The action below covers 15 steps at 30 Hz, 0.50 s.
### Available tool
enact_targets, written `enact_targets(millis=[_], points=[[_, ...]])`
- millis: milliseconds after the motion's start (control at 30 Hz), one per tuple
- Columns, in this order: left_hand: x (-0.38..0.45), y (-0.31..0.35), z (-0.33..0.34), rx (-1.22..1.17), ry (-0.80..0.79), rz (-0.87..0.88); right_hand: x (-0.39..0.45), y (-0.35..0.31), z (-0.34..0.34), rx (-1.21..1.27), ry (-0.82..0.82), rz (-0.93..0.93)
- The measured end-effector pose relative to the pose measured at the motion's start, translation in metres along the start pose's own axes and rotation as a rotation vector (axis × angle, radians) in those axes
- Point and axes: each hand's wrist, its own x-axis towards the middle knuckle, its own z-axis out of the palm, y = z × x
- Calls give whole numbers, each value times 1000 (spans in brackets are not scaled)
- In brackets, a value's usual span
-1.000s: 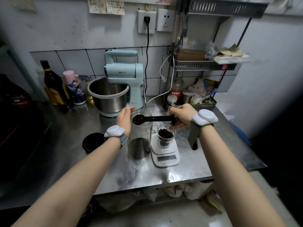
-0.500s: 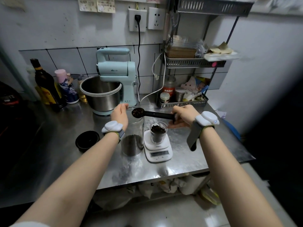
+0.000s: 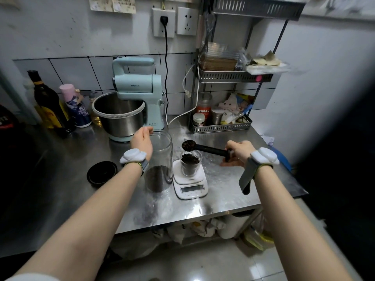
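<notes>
On the steel desk (image 3: 233,197), the glass jar (image 3: 160,159) is clasped near its rim by the left grip (image 3: 142,141). The loaded scoop (image 3: 207,149), grasped by the right grip (image 3: 240,152), is held left of it, above the cup (image 3: 190,166) on the scale (image 3: 191,188). Beans (image 3: 187,145) could be spilled past the cup by hasty tipping.

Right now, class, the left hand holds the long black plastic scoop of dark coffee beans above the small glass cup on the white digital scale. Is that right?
No. In the head view the right hand grips the long black plastic scoop; the left hand holds the tall glass jar. The scoop is above the small glass cup on the white digital scale.
</notes>
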Motion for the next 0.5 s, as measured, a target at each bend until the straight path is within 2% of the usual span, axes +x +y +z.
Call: enact_targets(millis=[233,500], points=[[1,-2,0,0,8,-8,4,10,9,-198,58,-30],[0,-2,-2,13,6,1,1,6,23,-450,127,-209]])
